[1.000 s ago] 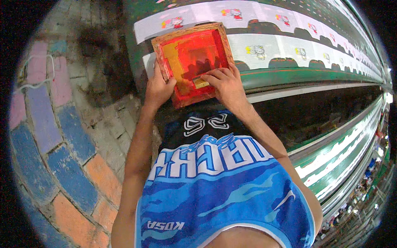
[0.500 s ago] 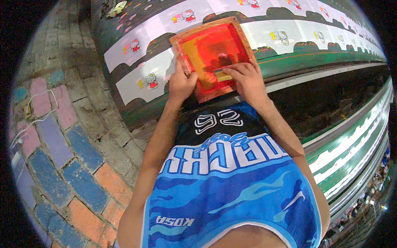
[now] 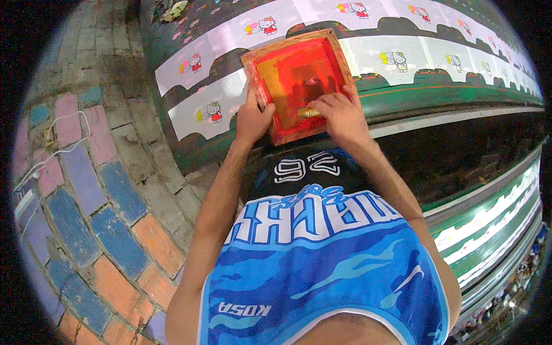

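A wooden-rimmed printing screen (image 3: pixel 257 64), smeared with red and orange ink, lies tilted over white printed pieces on a dark green table. My left hand (image 3: pixel 253 119) is closed round its left rim, thumb on top and the other fingers mostly hidden below. Within the frame, near its closest edge, my right hand (image 3: pixel 344 118) grips a small squeegee (image 3: pixel 309 112) with a yellowish, ink-covered edge. Part of the squeegee is hidden by my fingers. A darker patch shows in the mesh beyond it.
Rows of white cut pieces (image 3: pixel 384 50) with cartoon cat prints run along the table to the right. Nearer me is a pale rail (image 3: pixel 448 119), with another lit table (image 3: pixel 489 230) at right. Painted bricks (image 3: pixel 118 241) and a white cable (image 3: pixel 57 152) are on the left floor.
The squeegee has shifted slightly toward the screen's near edge and is tilted a little more. My left hand keeps its hold on the rim. The whole view has shifted slightly.
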The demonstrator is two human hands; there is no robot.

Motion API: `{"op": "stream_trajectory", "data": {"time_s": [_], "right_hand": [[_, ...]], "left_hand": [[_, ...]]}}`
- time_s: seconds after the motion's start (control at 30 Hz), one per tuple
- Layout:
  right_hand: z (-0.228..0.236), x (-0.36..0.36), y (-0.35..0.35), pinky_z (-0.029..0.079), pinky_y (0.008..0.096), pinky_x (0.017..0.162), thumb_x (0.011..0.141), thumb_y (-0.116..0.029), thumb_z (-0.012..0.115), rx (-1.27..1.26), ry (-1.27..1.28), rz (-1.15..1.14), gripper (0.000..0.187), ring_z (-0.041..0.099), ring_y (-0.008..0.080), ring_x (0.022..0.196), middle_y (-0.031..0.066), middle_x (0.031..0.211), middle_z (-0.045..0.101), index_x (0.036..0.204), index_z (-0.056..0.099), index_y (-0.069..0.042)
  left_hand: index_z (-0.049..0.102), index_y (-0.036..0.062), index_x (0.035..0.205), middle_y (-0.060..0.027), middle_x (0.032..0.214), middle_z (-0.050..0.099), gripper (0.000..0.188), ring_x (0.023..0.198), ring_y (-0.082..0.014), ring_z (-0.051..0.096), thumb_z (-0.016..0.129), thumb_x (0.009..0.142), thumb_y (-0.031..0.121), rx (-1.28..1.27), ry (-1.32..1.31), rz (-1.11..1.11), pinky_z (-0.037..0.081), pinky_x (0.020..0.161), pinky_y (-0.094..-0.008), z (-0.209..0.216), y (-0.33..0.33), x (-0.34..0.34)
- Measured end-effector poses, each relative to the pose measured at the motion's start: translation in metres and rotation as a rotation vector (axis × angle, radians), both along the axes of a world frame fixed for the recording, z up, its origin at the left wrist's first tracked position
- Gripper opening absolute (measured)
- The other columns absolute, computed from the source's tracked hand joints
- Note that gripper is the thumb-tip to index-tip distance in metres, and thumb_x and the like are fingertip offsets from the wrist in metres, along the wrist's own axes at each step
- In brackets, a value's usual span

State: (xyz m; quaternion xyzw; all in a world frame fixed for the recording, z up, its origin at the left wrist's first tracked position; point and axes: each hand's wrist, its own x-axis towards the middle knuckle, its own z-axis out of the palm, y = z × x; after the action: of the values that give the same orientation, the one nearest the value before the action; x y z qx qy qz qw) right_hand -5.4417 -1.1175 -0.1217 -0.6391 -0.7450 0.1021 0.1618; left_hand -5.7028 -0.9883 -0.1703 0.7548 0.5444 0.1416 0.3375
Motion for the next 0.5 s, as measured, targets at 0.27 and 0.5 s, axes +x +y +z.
{"op": "stream_trajectory", "data": {"time_s": [0.27, 0.5], "right_hand": [[-0.002, 0.030, 0.108, 0.049, 0.0586, 0.116, 0.099, -0.003, 0.067, 0.164, -0.011, -0.109, 0.036, 0.075, 0.0319, 0.121, 0.0057, 0.122, 0.081, 0.129, 0.080, -0.020], [0.007, 0.018, 0.060, 0.048, 0.0562, 0.115, 0.097, -0.003, 0.067, -0.066, -0.038, -0.138, 0.040, 0.074, 0.0319, 0.123, 0.0054, 0.124, 0.081, 0.130, 0.080, -0.021]], "left_hand": [[0.019, 0.0013, 0.178, -0.0332, 0.117, 0.079, 0.106, 0.104, -0.0530, 0.078, 0.075, 0.093, 0.031, -0.052, -0.124, -0.066, 0.064, 0.094, -0.0576, -0.001, 0.004, -0.004], [0.015, -0.0019, 0.177, -0.0409, 0.115, 0.076, 0.107, 0.105, -0.0576, 0.076, 0.074, 0.097, 0.038, -0.139, -0.061, -0.021, 0.062, 0.097, -0.0612, 0.009, -0.003, 0.004]]}}
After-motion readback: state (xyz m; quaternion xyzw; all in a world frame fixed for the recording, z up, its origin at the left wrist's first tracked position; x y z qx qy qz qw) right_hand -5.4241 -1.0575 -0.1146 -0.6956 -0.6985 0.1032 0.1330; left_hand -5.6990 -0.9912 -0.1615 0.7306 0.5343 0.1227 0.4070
